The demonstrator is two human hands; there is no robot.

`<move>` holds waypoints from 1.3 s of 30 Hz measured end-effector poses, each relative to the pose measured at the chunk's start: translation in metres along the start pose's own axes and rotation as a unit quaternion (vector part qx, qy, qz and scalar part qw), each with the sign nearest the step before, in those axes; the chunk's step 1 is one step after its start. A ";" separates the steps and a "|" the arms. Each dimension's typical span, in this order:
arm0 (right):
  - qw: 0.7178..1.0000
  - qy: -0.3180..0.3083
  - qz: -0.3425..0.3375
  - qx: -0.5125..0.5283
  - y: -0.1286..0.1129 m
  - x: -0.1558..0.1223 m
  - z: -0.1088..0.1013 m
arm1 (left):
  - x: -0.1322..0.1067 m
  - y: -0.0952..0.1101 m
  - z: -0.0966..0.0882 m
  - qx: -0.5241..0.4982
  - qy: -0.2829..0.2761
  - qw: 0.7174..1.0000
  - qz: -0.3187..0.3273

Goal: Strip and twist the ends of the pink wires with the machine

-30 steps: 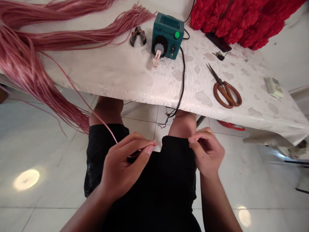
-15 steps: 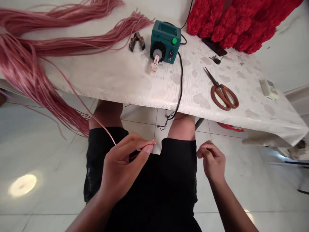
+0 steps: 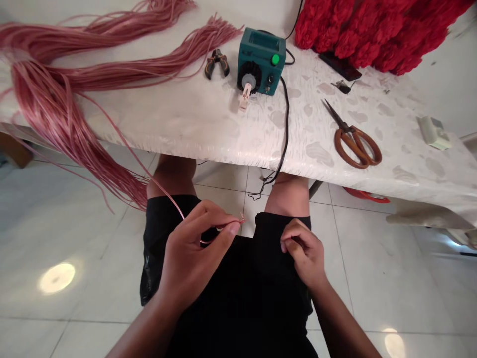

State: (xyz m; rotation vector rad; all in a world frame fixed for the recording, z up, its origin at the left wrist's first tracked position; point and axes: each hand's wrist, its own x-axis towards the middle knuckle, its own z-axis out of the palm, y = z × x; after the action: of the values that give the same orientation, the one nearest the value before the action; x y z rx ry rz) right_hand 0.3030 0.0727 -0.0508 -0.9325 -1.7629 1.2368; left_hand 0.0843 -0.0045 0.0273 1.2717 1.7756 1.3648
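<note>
"Wire (image 3: 176,205), thin & pink: where've we got it?"

"Approx. 6 o'clock, just below centre. Our left hand (image 3: 196,258) pinches its tip btwn thumb & index, w/ a few fine strands poking out past them. The rest runs up toward 10 o'clock, to the pink bundle (image 3: 55,102)."

"What's just changed?"

"Mainly our right hand (image 3: 305,256). Half a sec ago it was farther out, over the floor; now it's back in over our black shorts (image 3: 231,298), at 5 o'clock, near the left but not touching. Fingers curled, thumb pressed to index; can't tell if anything's btwn them. Left pinch looks the same."

"Meaning, for the work?"

"We'd judge the left's keeping the tip steady, w/ the right back within easy reach of those strands."

"OK. Surface?"

"Table (image 3: 167,124) w/ a pale patterned cover. Teal motor box (image 3: 263,44) at 12, pale clip (image 3: 245,97) sticking out of its hub toward us; wire cutters (image 3: 223,65) just beside it at 11. Scissors (image 3: 348,130) at 2, blades together; small white device (image 3: 435,133) nearly at 3. Red fabric flowers (image 3: 372,35) heaped at 1, a phone-like slab (image 3: 340,66) at their near edge."

"Room?"

"Glossy pale floor tiles (image 3: 93,298), lamp glare (image 3: 56,278) at 8. Black cord (image 3: 286,119) drops over the table edge at 12. Sth. red (image 3: 367,195) under the table at 3; can't tell what."
</note>
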 end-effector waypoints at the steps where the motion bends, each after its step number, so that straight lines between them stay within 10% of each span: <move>1: 1.000 0.000 -0.001 0.004 0.001 0.000 0.000 | 0.000 0.001 0.000 0.007 -0.001 1.000 -0.003; 15: 1.000 -0.021 -0.010 -0.007 0.005 0.003 0.002 | 0.001 0.004 -0.006 0.022 -0.036 0.999 -0.031; 27: 0.999 -0.022 -0.012 0.047 -0.004 0.007 -0.005 | -0.003 -0.008 -0.013 -0.198 -0.128 0.967 -0.092; 39: 0.957 -0.163 -0.239 0.023 -0.093 0.060 0.010 | 0.003 0.003 -0.022 -0.174 -0.255 0.944 -0.113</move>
State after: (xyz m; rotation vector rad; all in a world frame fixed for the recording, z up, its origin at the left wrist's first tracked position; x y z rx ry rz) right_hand 0.2565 0.0977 0.0463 -0.2466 -2.0461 1.1425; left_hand 0.0655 -0.0105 0.0375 1.0633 1.2171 1.0401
